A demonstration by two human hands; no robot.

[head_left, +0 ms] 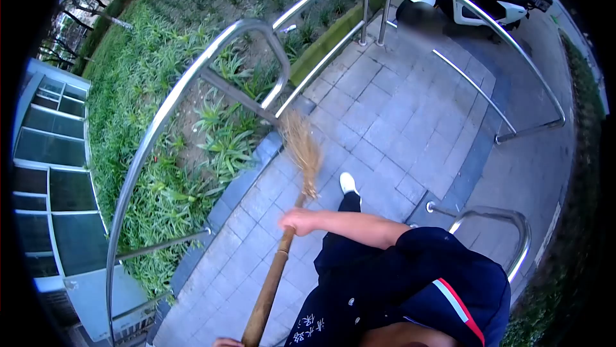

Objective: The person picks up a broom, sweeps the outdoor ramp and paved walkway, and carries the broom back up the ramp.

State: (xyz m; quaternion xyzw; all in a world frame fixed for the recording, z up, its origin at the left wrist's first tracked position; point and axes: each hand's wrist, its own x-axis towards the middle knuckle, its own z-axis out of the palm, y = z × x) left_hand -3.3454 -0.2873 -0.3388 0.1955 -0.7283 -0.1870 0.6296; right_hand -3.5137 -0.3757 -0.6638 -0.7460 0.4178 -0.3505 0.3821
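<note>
A broom with a thick bamboo handle (269, 279) and a head of straw-coloured bristles (301, 145) slants across the middle of the view. My right hand (298, 220) is wrapped round the handle just below the bristle head. At the bottom edge, part of my left hand (228, 342) shows against the other end of the handle; the rest of it is cut off. The bristles reach the grey paving (385, 135) beside a metal rail, and their tips are slightly blurred.
Shiny metal handrails (151, 135) curve along both sides of the paved walkway. Green plants (141, 122) grow in a bed on the left, behind a stone kerb (231, 199). White scooters (478, 4) stand at the far right. My white shoe (347, 182) is on the paving.
</note>
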